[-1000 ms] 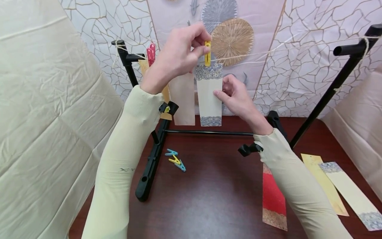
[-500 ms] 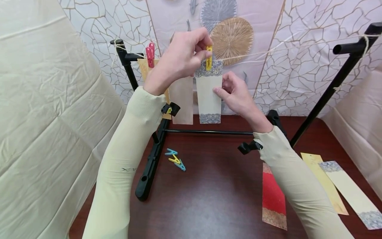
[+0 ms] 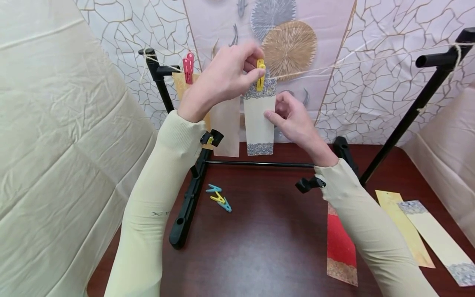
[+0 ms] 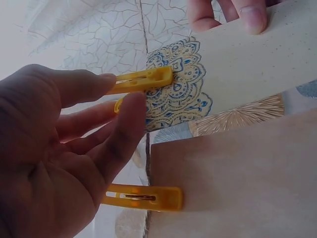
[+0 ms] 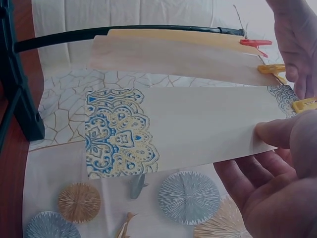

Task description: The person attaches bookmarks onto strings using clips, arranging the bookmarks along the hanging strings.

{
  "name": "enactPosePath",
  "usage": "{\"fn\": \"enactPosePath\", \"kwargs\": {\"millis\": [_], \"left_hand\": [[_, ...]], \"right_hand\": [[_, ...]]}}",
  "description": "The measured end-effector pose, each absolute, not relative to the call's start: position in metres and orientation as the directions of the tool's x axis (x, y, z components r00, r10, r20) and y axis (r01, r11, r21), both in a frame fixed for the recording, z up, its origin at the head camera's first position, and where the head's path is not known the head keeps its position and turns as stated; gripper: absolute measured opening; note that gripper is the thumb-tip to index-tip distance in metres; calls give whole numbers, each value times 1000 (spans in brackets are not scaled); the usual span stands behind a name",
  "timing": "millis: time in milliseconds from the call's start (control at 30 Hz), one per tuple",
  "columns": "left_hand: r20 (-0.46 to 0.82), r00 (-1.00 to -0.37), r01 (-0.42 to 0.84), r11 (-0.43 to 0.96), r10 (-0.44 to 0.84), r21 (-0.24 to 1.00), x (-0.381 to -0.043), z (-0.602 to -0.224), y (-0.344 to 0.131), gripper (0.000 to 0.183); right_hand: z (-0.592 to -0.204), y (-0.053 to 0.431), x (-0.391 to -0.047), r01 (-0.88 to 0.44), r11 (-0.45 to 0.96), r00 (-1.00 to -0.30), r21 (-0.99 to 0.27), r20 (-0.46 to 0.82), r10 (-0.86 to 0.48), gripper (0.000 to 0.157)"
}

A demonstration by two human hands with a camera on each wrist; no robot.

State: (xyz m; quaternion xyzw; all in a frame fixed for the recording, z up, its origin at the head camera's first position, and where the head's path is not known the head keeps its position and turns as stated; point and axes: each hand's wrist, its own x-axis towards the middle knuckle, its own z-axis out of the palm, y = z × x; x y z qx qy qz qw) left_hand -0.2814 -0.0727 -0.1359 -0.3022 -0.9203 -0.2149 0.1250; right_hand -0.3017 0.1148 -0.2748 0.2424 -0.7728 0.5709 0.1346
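A cream paper strip [image 3: 259, 119] with blue lace-pattern ends hangs at a thin string [image 3: 308, 73]. My left hand [image 3: 231, 72] has its thumb and fingers at the handles of a yellow clothespin [image 4: 148, 79], whose jaws overlap the strip's upper patterned end. With thumb in front and fingers behind, my right hand [image 3: 295, 119] pinches the strip's long edge. To its left, a plain beige strip [image 4: 237, 168] hangs from another yellow clothespin [image 4: 148, 197]. Farther left, a red clothespin [image 3: 188, 69] holds an orange-tan strip [image 3: 179, 84], partly hidden behind my left wrist.
A black frame [image 3: 400, 119] carries the string across its posts. Blue and yellow clothespins [image 3: 219, 198] lie on the dark table [image 3: 237, 255] at left. Red [image 3: 340, 239], yellow [image 3: 404, 231] and cream [image 3: 434, 239] strips lie at right. Patterned fabric [image 3: 389, 99] hangs behind.
The yellow clothespin in my left hand has come down from above the strip onto its patterned top, and the hand has lowered slightly. My right hand keeps its hold on the strip's edge.
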Motion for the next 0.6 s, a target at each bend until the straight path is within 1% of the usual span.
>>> {"fn": "enactPosePath", "kwargs": {"millis": [200,333,467,600], "left_hand": [[362,-785,613,713,502,340,-280,-141,-76,39],[388,-775,620,717,499,317,-278,-144,-79,42],[457,-721,671,688,520,276,-276,-149,-82,36],[527,-666,717,646,528,260,-273,-154,-85,31]], "right_hand": [[-278,117,-301,-520,233,-851,-822,475,-226,19],[-280,117,-300,-520,223,-850,-825,473,-234,18],[-283,119,-300,-513,215,-854,-831,467,-230,17],[-287,121,-300,-505,230,-859,-832,459,-226,18]]}}
